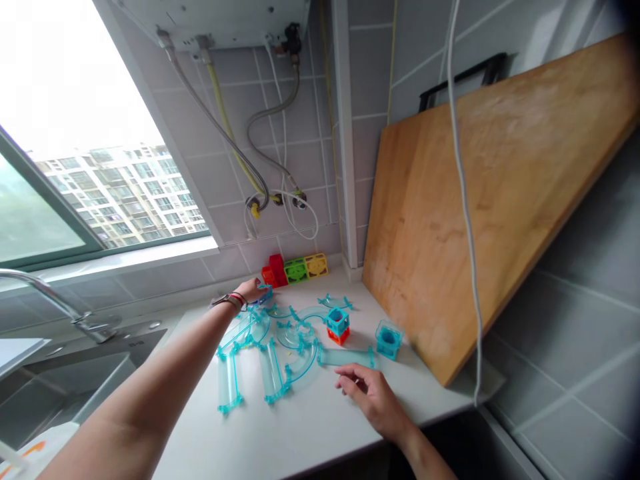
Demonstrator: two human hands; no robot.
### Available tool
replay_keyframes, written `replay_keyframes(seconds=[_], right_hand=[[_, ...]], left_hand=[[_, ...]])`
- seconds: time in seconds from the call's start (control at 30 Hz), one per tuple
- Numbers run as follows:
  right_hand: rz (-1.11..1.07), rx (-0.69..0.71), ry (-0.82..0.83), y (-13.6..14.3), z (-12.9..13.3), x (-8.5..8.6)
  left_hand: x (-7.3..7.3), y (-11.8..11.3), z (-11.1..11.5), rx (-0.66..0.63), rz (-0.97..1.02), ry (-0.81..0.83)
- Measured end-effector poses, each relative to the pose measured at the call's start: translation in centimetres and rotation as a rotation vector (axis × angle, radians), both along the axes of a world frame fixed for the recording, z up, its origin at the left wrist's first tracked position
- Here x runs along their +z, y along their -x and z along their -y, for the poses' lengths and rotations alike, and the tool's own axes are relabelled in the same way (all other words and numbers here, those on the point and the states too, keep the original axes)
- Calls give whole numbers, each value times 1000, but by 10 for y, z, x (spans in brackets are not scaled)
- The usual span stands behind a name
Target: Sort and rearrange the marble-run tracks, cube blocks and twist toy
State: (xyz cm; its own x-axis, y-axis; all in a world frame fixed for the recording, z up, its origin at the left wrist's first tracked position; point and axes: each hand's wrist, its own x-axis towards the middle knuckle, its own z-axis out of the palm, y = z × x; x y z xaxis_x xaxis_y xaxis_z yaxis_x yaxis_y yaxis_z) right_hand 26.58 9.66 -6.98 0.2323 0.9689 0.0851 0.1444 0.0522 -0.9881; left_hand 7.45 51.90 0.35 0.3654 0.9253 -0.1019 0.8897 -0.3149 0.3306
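Note:
My left hand reaches to the back of the counter. Its fingers close on a blue cube block, partly covered by the hand. Red blocks, a green block and a yellow block stand in a row just behind it. Near the front edge, my right hand hovers with loosely bent fingers and holds nothing. Closest to it lies a straight clear teal track piece. Beyond that, a teal cube block is stacked on an orange-red cube block.
Several teal track pieces, straight and curved, spread over the white counter. Another teal block stands at right by a leaning wooden board. A white cable hangs before the board. A sink with a faucet is at left.

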Motion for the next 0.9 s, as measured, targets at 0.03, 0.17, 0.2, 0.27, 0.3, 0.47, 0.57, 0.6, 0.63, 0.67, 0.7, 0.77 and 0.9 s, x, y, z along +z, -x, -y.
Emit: replay_keyframes(seconds=[0.03, 0.17, 0.2, 0.27, 0.3, 0.47, 0.57, 0.6, 0.63, 0.67, 0.7, 0.77, 0.9], right_hand=[[-11, -1, -5, -1, 0, 1], [-32, -3, -9, -1, 4, 9], [-34, -2, -9, -1, 4, 10], [-39, -3, -13, -1, 5, 10], [-41, -4, -16, -1, 4, 9], [-58, 8, -9, -3, -1, -6], [-69, 18, -1, -4, -4, -14], [-70, 23, -1, -5, -4, -16], [-70, 29, -2, -5, -5, -18], [-71, 35, -4, -5, -5, -19], [-71, 38, -8, -5, -5, -20], [-70, 34, -18, -6, -6, -22], [-59, 18, -42, -6, -7, -24]], left_hand=[[-1, -1, 3, -2, 16, 2], [-2, 0, 7, 15, 104, 37], [-1, 1, 7, 29, 134, 49], [2, 5, 5, 66, 202, 76], [5, 7, 3, 87, 243, 90], [26, 18, 2, 202, 535, 161], [37, 18, 15, 229, 781, 221], [40, 18, 23, 219, 872, 247], [42, 16, 34, 199, 966, 275], [43, 15, 47, 168, 1060, 304], [42, 14, 62, 126, 1150, 335], [36, 14, 99, 45, 1303, 393], [4, 21, 192, -21, 1648, 562]])
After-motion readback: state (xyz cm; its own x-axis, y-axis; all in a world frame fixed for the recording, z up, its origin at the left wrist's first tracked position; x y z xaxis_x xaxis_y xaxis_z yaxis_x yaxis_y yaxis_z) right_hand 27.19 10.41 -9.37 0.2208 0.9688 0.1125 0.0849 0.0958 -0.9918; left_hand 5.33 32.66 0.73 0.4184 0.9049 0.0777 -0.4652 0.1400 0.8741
